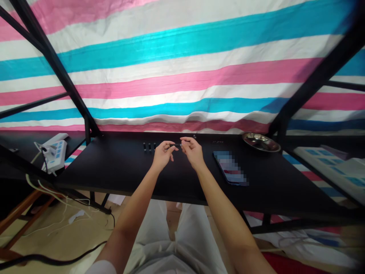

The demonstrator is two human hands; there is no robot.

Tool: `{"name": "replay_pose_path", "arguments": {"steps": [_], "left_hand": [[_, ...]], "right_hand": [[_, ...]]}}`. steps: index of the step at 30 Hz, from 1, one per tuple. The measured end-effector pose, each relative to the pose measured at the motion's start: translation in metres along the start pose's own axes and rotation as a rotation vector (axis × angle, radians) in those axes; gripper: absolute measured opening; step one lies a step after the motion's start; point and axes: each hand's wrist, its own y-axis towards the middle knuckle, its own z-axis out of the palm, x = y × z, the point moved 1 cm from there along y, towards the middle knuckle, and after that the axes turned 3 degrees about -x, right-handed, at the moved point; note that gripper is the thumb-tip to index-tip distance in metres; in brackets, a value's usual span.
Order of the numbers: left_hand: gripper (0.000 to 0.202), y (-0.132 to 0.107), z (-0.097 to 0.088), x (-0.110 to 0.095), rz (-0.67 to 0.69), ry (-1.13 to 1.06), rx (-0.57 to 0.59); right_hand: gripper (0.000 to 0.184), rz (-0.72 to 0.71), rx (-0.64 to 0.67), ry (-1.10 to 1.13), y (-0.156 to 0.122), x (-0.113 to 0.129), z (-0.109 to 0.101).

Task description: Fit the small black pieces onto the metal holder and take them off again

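Observation:
My left hand [163,153] and my right hand [193,150] meet over the middle of a black table [119,167]. Together they pinch a thin dark rod-like piece [176,145] that spans the gap between the fingertips; it is too small to name. The fingers of both hands are curled in. Three small dark upright cylinders [149,147] stand in a row on the table just left of my left hand.
A phone [230,168] lies flat to the right of my right hand. A metal dish [261,142] sits at the back right. A white power strip [54,155] rests at the far left. Black frame bars slant up on both sides before a striped cloth.

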Motion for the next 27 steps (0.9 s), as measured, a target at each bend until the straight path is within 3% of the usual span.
{"name": "replay_pose_path", "arguments": {"steps": [4,7,9,13,16,19,27], "left_hand": [[0.023,0.0,-0.004,-0.002,-0.046,-0.003,-0.05],[0.023,0.001,-0.018,0.0,-0.042,0.007,-0.179],[0.024,0.002,-0.027,0.002,-0.037,0.058,-0.192],[0.027,0.002,-0.023,0.005,-0.05,0.148,0.002],[0.029,0.0,-0.015,0.005,-0.026,0.122,0.04],[0.027,0.0,-0.013,0.004,-0.01,0.11,0.057],[0.029,0.004,-0.017,0.016,-0.007,0.12,0.15]], "right_hand": [[0.032,-0.033,-0.021,-0.029,0.003,-0.002,-0.007],[0.032,-0.069,-0.169,-0.036,0.008,-0.001,-0.023],[0.032,-0.098,-0.222,-0.054,0.01,0.003,-0.031],[0.036,-0.078,0.042,-0.174,0.008,0.009,-0.024],[0.038,-0.038,0.193,-0.243,0.002,0.007,-0.012],[0.035,-0.035,0.259,-0.317,0.0,0.001,-0.008],[0.022,-0.205,0.34,-0.529,0.007,-0.004,-0.018]]}}
